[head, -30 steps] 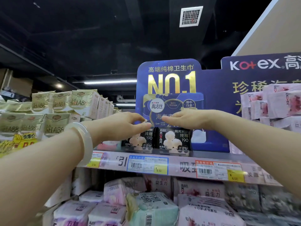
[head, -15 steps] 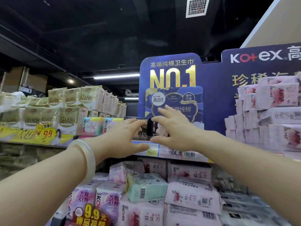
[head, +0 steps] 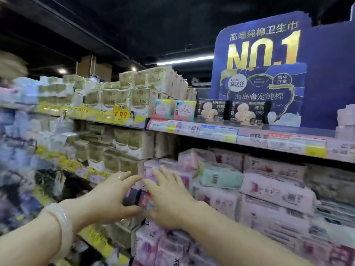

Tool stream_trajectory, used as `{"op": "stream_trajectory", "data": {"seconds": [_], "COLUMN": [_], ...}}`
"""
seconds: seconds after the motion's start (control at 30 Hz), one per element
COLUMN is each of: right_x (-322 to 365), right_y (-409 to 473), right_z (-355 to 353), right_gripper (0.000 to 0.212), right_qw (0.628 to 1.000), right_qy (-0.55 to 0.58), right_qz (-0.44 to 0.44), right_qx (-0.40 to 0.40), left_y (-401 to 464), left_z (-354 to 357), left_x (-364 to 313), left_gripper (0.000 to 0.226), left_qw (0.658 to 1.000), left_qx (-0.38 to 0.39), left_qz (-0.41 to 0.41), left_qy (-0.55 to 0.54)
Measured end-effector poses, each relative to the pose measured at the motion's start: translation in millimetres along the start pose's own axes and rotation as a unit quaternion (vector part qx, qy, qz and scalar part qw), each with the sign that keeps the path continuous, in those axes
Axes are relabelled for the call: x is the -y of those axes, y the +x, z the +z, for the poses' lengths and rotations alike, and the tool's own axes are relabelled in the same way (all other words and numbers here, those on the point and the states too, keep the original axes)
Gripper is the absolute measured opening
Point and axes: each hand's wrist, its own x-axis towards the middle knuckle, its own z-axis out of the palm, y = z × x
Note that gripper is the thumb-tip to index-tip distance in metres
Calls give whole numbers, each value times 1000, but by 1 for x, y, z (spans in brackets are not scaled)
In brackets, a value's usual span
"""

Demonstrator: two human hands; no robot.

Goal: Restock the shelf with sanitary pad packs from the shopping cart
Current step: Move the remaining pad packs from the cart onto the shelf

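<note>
Two black sanitary pad packs (head: 230, 112) stand upright side by side on the top shelf (head: 249, 133), in front of a blue sign. My left hand (head: 113, 196), with a pale bangle on its wrist, and my right hand (head: 169, 196) are well below that shelf, both with fingers spread and holding nothing. They hover close together in front of pink and purple pad packs (head: 167, 177) stacked on the lower shelf. The shopping cart is out of view.
A blue "NO.1" display board (head: 265, 54) backs the top shelf. Two pastel packs (head: 174, 110) stand left of the black ones. Cream and green packs (head: 138, 93) fill the left shelves. Price tags (head: 295, 144) line the shelf edge. A mint pack (head: 221, 177) lies among pink ones.
Both hands have left the black packs on the top shelf and dropped down to the lower shelf. The view has swung left and down.
</note>
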Motion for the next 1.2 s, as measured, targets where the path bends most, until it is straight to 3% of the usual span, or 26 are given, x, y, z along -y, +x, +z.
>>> {"op": "stream_trajectory", "data": {"seconds": [0.13, 0.2, 0.37, 0.7, 1.0, 1.2], "right_x": [54, 64, 148, 271, 302, 315], "right_y": [26, 35, 61, 103, 95, 87], "right_z": [65, 81, 169, 322, 486, 595], "right_gripper": [74, 77, 78, 77, 73, 77], "right_qw": [995, 996, 979, 906, 844, 821], "right_qy": [25, 15, 47, 115, 120, 100], "right_qz": [-39, -45, -122, -240, -243, -247], "right_qx": [85, 80, 159, 329, 463, 505], "left_y": [-46, -56, -130, -228, -299, -315], "left_z": [49, 63, 117, 219, 372, 472], "left_x": [65, 86, 151, 271, 308, 334], "left_gripper": [94, 93, 82, 81, 80, 86], "left_qw": [994, 993, 972, 880, 779, 737], "left_qx": [55, 54, 125, 237, 329, 318], "left_qz": [-91, -100, -199, -389, -494, -575], "left_qy": [12, 13, -30, -133, -203, -161]}}
